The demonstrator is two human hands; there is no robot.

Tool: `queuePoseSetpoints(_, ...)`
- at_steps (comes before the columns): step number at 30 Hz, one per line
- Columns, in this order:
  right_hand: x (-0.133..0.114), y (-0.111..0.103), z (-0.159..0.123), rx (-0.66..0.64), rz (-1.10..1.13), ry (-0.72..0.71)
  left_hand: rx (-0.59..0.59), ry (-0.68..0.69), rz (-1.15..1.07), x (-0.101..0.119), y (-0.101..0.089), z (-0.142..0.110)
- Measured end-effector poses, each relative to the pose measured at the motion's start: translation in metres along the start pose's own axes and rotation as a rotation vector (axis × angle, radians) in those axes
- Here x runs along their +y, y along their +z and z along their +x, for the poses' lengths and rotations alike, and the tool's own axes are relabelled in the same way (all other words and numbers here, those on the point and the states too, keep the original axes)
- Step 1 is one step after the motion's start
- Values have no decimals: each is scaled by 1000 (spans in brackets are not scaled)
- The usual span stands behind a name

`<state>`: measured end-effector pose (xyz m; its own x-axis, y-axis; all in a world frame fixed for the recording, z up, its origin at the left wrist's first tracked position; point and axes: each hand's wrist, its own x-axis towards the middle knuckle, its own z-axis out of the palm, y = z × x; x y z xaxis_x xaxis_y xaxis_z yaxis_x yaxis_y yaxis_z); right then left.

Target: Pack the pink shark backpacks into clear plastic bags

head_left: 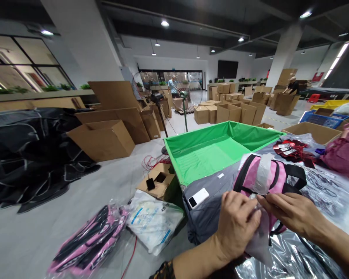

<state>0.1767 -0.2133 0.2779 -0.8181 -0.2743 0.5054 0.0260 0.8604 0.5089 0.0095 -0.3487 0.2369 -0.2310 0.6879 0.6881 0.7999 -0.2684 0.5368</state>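
A pink backpack (246,179) with black trim lies on dark grey cloth (203,223). A strip of white wrap (264,176) runs over its front. My left hand (237,223) is closed at the backpack's near side, gripping a translucent white plastic sheet (259,246) that hangs below the fingers. My right hand (293,213) is closed beside it, fingertips pinched at the sheet's upper edge. The two hands almost meet. What lies under the fingers is partly hidden. A white power bank (198,198) with a dark display rests left of my left hand.
A green fabric-lined bin (203,153) stands ahead. Red tags (292,151) lie right of the backpack, near clear plastic bags (331,190). On the floor at left are a bagged pink-and-black item (88,244) and a white plastic sack (155,223). Farther off are cartons (104,139), fans (184,94) and two people.
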Motion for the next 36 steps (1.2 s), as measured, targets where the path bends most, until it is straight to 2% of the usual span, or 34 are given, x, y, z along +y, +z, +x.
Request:
queuePoseSetpoints(4, -15, 0, -10, 65, -105, 97, -85, -659, -855, -7, -12, 13)
queuePoseSetpoints(6, -20, -3, -7, 66, -134, 102, -176, -875, -1131, -8, -14, 19)
queuePoseSetpoints(9, -22, -6, 0, 100, -176, 104, -324, -1040, -1261, -6, -10, 27)
queuePoseSetpoints(14, -20, -1, 0, 145, -188, 99, -449, -1329, -1139, -1, 13, 44)
queuePoseSetpoints(17, -22, 2, -3, 146, -211, 129, -487, -1358, -1114, 3, 20, 51)
queuePoseSetpoints(21, -29, 1, -4, 110, -234, 172, -552, -1344, -1143, 5, 15, 51)
queuePoseSetpoints(27, -46, 6, 3, 119, -219, 294, -525, -1279, -1120, -3, 14, 43)
queuePoseSetpoints(30, -62, 8, 9, 117, -241, 449, -497, -1189, -1096, -5, 15, 38)
queuePoseSetpoints(32, -80, 5, 6, 131, -224, 607, -528, -1142, -1073, -6, 14, 36)
queuePoseSetpoints(34, -108, -1, -13, 191, -178, 799, -584, -1111, -1030, -5, 13, 34)
queuePoseSetpoints(36, -147, -9, -49, 260, -124, 1023, -606, -1097, -984, -2, 9, 30)
